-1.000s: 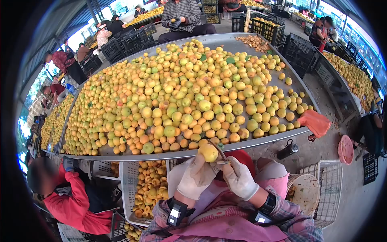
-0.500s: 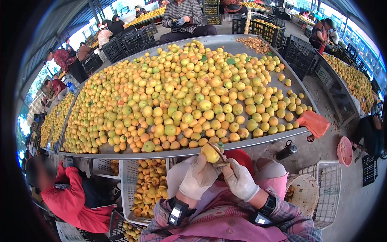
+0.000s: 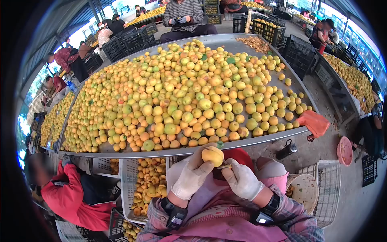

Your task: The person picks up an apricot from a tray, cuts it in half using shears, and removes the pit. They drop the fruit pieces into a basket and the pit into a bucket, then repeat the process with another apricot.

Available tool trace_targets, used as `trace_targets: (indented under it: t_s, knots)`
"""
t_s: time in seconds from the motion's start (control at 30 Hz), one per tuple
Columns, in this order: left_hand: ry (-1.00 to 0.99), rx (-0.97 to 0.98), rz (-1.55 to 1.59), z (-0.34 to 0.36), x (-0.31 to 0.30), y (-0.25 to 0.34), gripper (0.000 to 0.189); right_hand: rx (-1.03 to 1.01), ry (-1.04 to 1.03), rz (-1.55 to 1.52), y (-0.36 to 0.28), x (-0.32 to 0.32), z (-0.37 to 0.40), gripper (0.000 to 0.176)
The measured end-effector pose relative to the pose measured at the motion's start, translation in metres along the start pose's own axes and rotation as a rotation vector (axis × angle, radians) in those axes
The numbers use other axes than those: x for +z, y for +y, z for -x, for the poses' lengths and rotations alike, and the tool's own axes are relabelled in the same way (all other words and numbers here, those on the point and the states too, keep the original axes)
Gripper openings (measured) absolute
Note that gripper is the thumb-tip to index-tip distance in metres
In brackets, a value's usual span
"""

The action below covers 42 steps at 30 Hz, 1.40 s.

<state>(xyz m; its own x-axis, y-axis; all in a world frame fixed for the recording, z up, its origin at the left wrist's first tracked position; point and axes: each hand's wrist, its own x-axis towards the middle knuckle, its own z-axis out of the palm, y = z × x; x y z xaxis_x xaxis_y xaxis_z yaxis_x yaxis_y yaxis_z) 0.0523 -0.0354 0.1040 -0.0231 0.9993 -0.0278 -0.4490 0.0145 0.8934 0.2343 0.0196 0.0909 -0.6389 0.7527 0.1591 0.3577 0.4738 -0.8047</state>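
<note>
My left hand [image 3: 191, 175], in a white work glove, is closed round a yellow apricot [image 3: 212, 157] just below the table's front rim. In my gloved right hand [image 3: 242, 180] is a small knife [image 3: 223, 166], its handle pinched between thumb and fingers. The thin blade meets the right side of the fruit; how deep it goes is hidden. Beyond both hands, a heap of yellow-green apricots [image 3: 169, 97] covers much of the metal-rimmed table [image 3: 181, 152].
A white crate [image 3: 130, 193] of halved apricots stands left of my lap. To the right are a bucket [image 3: 308, 189], a white crate [image 3: 328, 201] and a black bottle [image 3: 286, 149]. A red mesh bag [image 3: 314, 123] hangs over the table corner. A person in red [image 3: 76, 197] sits at left.
My left hand has turned the apricot and moved slightly left and down. The thin blade, earlier seen arching over the fruit, now shows mostly at its right side.
</note>
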Motion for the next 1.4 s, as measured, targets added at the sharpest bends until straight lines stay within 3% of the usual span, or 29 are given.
trace_targets:
  t_s: [0.07, 0.13, 0.17, 0.23, 0.3, 0.37, 0.43, 0.47, 0.5, 0.57, 0.67, 0.7, 0.77, 0.8, 0.87, 0.9, 0.97, 1.0, 1.07, 1.2, 1.27, 1.4]
  knots:
    - [0.011, -0.019, -0.095, 0.0, -0.004, 0.006, 0.063, 0.004, -0.052, 0.007, 0.001, -0.007, -0.003, 0.037]
    - [-0.064, -0.024, -0.532, -0.002, -0.009, 0.013, 0.071, 0.013, -0.101, 0.017, 0.001, -0.008, -0.003, 0.038]
    - [-0.063, -0.025, -0.53, -0.002, -0.008, 0.01, 0.071, 0.005, -0.066, -0.008, 0.0, -0.006, -0.002, 0.037]
    - [-0.025, -0.004, -0.103, -0.001, -0.003, -0.001, 0.07, -0.007, -0.033, -0.032, 0.001, 0.001, 0.0, 0.037]
    - [-0.002, 0.022, 0.073, -0.001, 0.012, -0.01, 0.063, -0.138, 0.124, -0.093, 0.004, 0.009, -0.001, 0.036]
    - [0.016, 0.047, 0.249, -0.002, 0.016, -0.01, 0.057, -0.164, 0.136, -0.101, 0.003, 0.009, -0.004, 0.035]
    - [0.006, 0.054, 0.125, -0.003, 0.014, -0.008, 0.055, -0.182, 0.151, -0.108, 0.003, 0.003, -0.004, 0.035]
    - [0.059, 0.026, -0.118, 0.0, 0.015, 0.008, 0.054, -0.156, 0.069, -0.076, 0.002, -0.005, -0.004, 0.035]
    - [0.057, 0.025, -0.117, 0.0, 0.014, 0.019, 0.054, -0.127, -0.011, -0.046, 0.003, -0.01, -0.005, 0.035]
    - [-0.001, -0.009, -0.697, -0.003, 0.011, 0.034, 0.053, -0.121, -0.022, -0.043, 0.01, -0.008, -0.005, 0.035]
    - [0.019, -0.071, -0.868, -0.006, 0.012, 0.04, 0.051, -0.11, -0.015, -0.114, 0.022, 0.005, -0.006, 0.035]
    - [0.022, -0.069, -0.868, -0.006, 0.011, 0.027, 0.051, -0.096, 0.001, -0.189, 0.023, 0.009, -0.006, 0.035]
    - [0.127, 0.106, -0.054, -0.006, 0.011, -0.01, 0.052, -0.136, 0.07, -0.188, 0.018, 0.013, -0.008, 0.035]
    - [0.128, 0.106, -0.057, -0.005, 0.016, -0.017, 0.052, -0.172, 0.14, -0.188, 0.015, 0.013, -0.008, 0.036]
    - [0.188, 0.046, 0.253, -0.003, 0.026, -0.02, 0.054, -0.162, 0.125, -0.188, 0.011, 0.01, -0.007, 0.036]
    - [0.188, 0.046, 0.255, -0.003, 0.025, -0.016, 0.054, -0.152, 0.108, -0.187, 0.01, 0.007, -0.007, 0.036]
    - [0.142, 0.065, -0.232, -0.003, 0.017, 0.001, 0.053, -0.174, 0.056, -0.181, 0.011, -0.003, -0.009, 0.036]
    - [0.141, 0.065, -0.232, -0.002, 0.02, 0.015, 0.053, -0.195, 0.008, -0.178, 0.012, -0.006, -0.01, 0.035]
    - [0.124, 0.061, -0.858, 0.001, 0.031, 0.041, 0.049, -0.206, -0.002, -0.187, 0.016, -0.006, -0.011, 0.036]
    - [0.187, 0.065, -0.625, -0.002, 0.03, 0.016, 0.047, -0.204, 0.061, -0.202, 0.012, 0.001, -0.011, 0.037]
    - [0.249, 0.059, 0.149, -0.002, 0.036, -0.004, 0.047, -0.188, 0.104, -0.195, 0.008, 0.008, -0.011, 0.037]
    - [0.249, 0.078, 0.003, -0.003, 0.035, 0.003, 0.048, -0.191, 0.106, -0.16, 0.012, 0.001, -0.009, 0.036]
